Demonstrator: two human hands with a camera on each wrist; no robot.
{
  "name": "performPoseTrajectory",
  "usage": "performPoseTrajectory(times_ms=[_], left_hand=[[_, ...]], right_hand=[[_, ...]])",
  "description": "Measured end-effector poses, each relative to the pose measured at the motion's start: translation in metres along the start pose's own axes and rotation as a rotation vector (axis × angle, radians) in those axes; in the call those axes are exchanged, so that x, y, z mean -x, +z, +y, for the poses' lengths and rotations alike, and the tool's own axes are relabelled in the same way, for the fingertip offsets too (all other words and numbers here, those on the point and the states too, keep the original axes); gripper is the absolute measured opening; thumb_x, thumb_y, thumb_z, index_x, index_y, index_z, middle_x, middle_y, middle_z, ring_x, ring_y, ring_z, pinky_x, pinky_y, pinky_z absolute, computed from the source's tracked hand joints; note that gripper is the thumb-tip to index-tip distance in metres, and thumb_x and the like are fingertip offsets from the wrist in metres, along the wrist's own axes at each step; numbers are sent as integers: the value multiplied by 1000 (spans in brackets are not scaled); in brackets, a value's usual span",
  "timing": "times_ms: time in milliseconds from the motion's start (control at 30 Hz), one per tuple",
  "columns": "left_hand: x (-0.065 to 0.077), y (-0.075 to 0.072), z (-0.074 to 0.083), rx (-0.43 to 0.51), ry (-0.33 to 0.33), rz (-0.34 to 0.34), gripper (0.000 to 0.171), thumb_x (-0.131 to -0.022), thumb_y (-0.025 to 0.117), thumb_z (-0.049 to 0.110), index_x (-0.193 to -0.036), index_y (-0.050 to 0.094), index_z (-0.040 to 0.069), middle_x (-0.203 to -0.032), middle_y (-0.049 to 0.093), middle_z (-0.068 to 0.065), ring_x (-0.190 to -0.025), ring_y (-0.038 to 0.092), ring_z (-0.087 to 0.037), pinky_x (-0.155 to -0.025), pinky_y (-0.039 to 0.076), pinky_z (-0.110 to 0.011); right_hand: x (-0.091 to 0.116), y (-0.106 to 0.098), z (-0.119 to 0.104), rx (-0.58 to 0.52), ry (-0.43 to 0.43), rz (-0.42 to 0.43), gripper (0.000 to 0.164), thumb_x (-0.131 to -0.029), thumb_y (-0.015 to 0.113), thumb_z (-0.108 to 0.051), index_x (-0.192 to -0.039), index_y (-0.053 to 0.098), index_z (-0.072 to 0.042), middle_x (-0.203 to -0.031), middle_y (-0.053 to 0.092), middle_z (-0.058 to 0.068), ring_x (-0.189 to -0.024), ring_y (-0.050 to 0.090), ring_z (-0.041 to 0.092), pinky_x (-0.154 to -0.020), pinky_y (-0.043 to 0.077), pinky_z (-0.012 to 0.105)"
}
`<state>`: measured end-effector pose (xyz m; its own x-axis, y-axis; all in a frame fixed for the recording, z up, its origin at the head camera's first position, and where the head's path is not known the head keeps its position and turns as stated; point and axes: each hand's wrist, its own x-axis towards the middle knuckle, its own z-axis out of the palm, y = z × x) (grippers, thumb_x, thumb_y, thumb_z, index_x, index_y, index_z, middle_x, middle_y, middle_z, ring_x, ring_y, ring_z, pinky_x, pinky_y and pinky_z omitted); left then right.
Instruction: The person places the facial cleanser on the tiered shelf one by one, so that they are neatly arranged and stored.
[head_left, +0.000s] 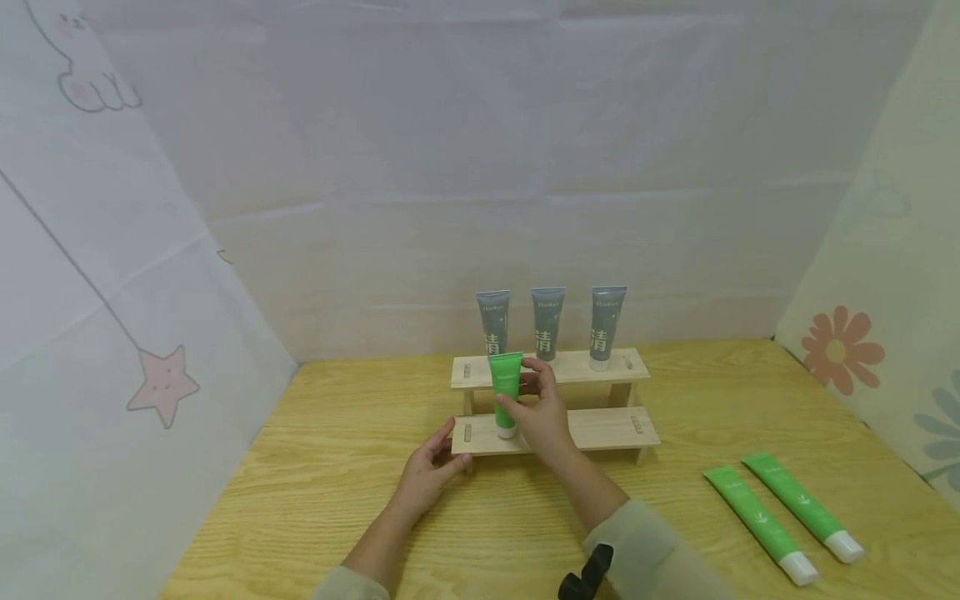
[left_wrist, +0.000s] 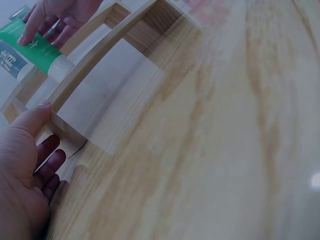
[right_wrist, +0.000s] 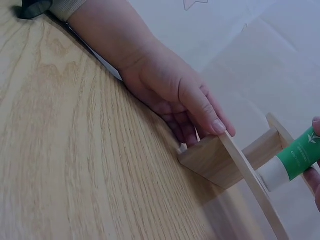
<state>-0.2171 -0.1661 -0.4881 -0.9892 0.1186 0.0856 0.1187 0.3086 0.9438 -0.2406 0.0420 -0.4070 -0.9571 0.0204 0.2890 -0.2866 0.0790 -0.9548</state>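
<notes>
My right hand pinches an upright green squeeze tube between thumb and fingers. Its white cap stands at the left part of the lower step of a two-step wooden display rack. With thumb and fingers, my left hand grips the left end of that lower step; in the left wrist view the thumb lies against the board's edge. On the upper step stand three grey-blue tubes, caps down, in a row. The green tube partly hides the foot of the leftmost one.
Two more green tubes with white caps lie side by side on the wood-grain table, right of the rack. A pale cloth backdrop stands behind, with printed side panels left and right.
</notes>
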Motion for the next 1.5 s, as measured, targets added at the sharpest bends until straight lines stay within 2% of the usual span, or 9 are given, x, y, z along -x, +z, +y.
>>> performPoseTrajectory(times_ms=[300, 900, 1200, 1500], left_hand=[[0, 0, 1, -1, -17, 4, 73, -88, 73, 29, -151, 38, 13, -126, 64, -12, -112, 58, -23, -93, 47, -32], [-1, 1, 0, 8, -29, 25, 74, -87, 75, 25, -150, 39, 15, -124, 66, -10, -112, 60, -23, -91, 46, -24], [-1, 1, 1, 5, -6, 16, 73, -88, 74, 25, -150, 39, 12, -124, 65, -14, -111, 60, -24, -90, 47, -23], [1, 0, 5, 38, -5, 17, 70, -89, 73, 19, -150, 39, 9, -126, 64, -16, -112, 60, -24, -88, 47, -20]], right_hand=[[1, 8, 1, 28, 3, -5, 58, -84, 76, -6, -132, 45, -17, -116, 58, 13, -103, 55, 24, -92, 53, 45], [6, 10, 3, 28, -5, -54, 57, -85, 75, -6, -134, 44, -12, -117, 55, 15, -106, 56, 26, -93, 53, 44], [8, 3, 5, 36, 22, -44, 62, -83, 78, -12, -136, 45, -14, -120, 55, 10, -111, 55, 25, -98, 51, 45], [4, -14, 8, 26, 43, -48, 58, -86, 76, -13, -136, 48, -11, -127, 56, 14, -119, 54, 32, -102, 48, 45]])
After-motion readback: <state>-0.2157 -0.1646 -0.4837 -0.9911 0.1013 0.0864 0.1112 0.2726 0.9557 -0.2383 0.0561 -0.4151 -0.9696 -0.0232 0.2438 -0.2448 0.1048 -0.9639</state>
